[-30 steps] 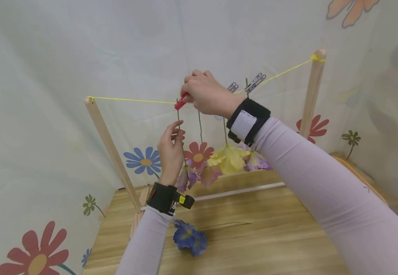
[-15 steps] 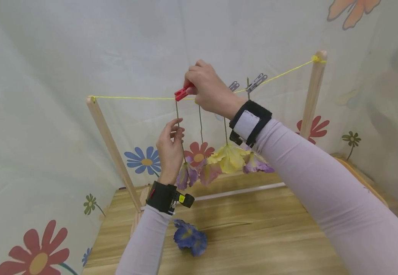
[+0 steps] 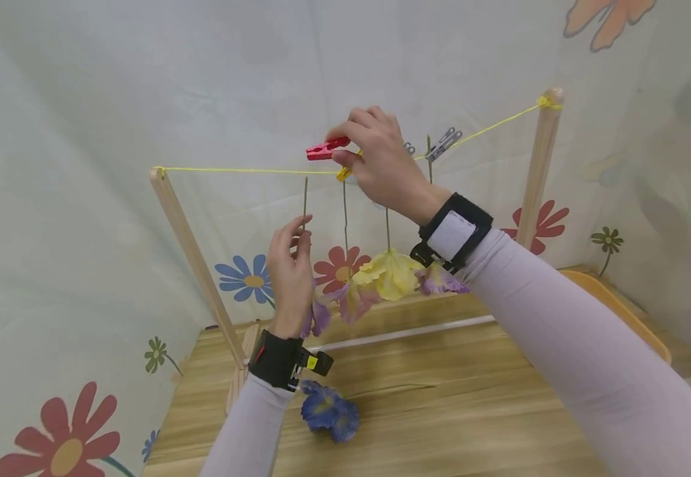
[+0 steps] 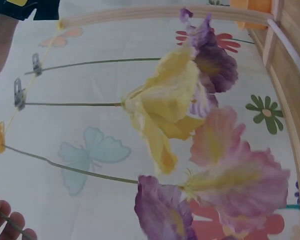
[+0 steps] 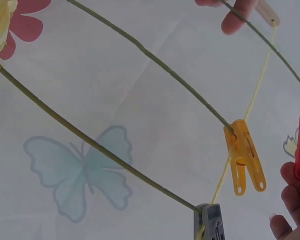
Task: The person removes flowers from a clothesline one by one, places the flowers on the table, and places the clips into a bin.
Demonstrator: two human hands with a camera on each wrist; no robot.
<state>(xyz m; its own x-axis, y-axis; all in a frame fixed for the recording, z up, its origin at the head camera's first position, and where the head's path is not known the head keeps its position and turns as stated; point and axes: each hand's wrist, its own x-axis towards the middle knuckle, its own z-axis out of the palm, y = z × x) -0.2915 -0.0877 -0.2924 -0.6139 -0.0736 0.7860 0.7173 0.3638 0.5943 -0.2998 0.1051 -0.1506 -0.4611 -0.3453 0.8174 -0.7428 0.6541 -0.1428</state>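
My left hand (image 3: 290,271) pinches the green stem (image 3: 305,199) of a purple flower (image 3: 320,319) that hangs head down. The stem's upper tip stands free, just under the yellow string (image 3: 238,170). Above the string, my right hand (image 3: 383,159) pinches a red clothespin (image 3: 321,152), its nose pointing left with nothing in it. A yellow clothespin (image 5: 244,155) holds a pink flower's (image 4: 240,175) stem on the string. Grey clothespins (image 3: 444,144) hold a yellow flower (image 4: 165,95) and another purple flower (image 4: 212,62) farther right.
Two wooden posts (image 3: 196,265) carry the string, and a white rod (image 3: 405,332) runs low between them. On the wooden table (image 3: 440,430) lies a blue flower (image 3: 330,412) with its stem. An orange tray (image 3: 625,311) is partly behind my right arm.
The red clothespin has come off the stem and string and moved up and slightly right with my right hand. My left hand and its stem have dropped a little, leaving the tip below the string.
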